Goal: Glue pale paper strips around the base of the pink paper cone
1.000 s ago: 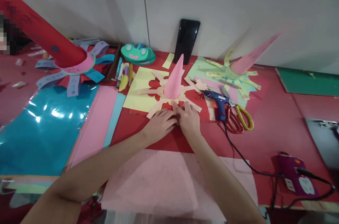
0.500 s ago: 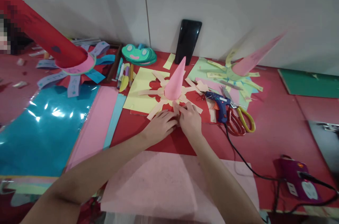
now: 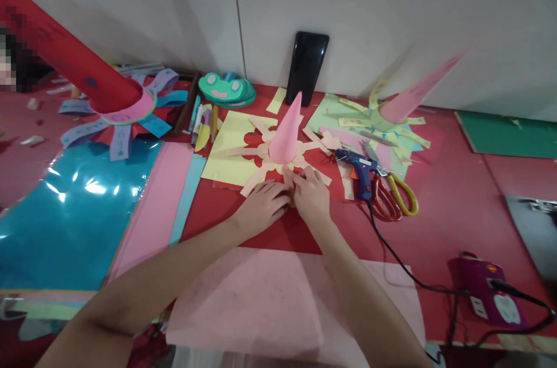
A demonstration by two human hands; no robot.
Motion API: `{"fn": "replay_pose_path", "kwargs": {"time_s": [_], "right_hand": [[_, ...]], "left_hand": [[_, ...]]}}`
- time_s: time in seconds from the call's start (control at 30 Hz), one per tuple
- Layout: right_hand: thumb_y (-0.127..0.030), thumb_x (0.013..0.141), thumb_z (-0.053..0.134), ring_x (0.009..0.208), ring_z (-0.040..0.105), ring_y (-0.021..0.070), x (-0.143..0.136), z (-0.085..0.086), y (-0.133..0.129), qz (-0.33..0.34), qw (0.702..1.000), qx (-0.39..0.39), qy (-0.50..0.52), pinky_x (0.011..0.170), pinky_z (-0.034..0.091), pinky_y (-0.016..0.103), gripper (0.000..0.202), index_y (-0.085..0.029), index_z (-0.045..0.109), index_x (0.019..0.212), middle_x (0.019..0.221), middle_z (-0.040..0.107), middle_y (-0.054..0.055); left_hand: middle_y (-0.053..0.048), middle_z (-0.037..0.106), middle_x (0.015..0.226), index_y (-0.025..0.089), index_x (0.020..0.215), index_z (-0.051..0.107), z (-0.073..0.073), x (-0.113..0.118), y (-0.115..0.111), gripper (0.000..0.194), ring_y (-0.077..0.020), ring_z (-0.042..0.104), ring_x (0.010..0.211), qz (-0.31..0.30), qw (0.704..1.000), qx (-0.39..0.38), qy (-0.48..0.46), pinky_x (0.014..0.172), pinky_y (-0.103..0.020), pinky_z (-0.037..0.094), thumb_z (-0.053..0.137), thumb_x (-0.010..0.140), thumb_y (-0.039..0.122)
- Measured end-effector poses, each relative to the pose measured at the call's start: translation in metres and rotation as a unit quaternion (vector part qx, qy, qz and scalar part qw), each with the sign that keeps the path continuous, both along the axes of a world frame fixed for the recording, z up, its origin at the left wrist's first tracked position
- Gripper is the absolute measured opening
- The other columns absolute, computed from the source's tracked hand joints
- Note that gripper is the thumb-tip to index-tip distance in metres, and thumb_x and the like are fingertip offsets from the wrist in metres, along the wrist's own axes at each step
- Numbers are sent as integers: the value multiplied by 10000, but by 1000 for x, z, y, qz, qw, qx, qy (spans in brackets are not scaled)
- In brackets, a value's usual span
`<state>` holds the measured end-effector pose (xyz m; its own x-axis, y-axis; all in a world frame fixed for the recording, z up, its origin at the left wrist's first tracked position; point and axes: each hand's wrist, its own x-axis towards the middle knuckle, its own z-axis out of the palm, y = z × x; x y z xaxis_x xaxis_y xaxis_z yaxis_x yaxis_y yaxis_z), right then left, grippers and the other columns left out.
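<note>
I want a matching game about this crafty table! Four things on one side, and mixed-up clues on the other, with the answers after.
Things
1. Middle pink cone
2. Phone
3. Glue gun
4. Scissors

Clues
A. Leaning against the pale wall
B. One red handle and one yellow handle
C. Pointing up, just beyond the left hand and right hand
D. Has a blue body

Right pairs: 1-C, 2-A, 3-D, 4-B
</note>
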<state>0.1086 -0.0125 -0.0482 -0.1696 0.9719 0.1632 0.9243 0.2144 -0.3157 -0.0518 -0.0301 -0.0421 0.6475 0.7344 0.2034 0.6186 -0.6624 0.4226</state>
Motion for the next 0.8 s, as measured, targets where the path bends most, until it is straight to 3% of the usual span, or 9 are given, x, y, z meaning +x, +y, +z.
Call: {"fn": "replay_pose_path", "kwargs": {"time_s": [0.27, 0.57, 0.8], "right_hand": [[-92, 857, 401, 797, 477, 179, 7, -13, 0, -5, 998, 39, 53, 575, 381, 254, 439, -279, 659, 1160, 816, 544, 67], [-75, 826, 430, 792, 474, 199, -2, -4, -1, -24, 1000, 18, -10, 551, 371, 264, 453, -272, 656, 1165, 875, 559, 88], [-84, 841, 402, 786, 460, 203, 2, -9, -1, -6, 999, 23, 31, 640, 419, 287, 449, -238, 651, 1180, 858, 526, 92]], "left_hand": [[-39, 594, 1081, 188, 879, 614, -1, 0, 0, 112, -202, 532, 1038, -1, 1000, -10, -18, 930, -396, 443, 506, 899, 166], [-38, 600, 1079, 188, 869, 622, 0, 0, 1, 103, -205, 537, 1029, -1, 1000, -14, -9, 931, -398, 445, 525, 883, 160], [-43, 614, 1052, 187, 853, 630, -2, 1, 0, 118, -205, 557, 1012, 7, 1000, 8, -18, 878, -377, 471, 518, 884, 170]]}}
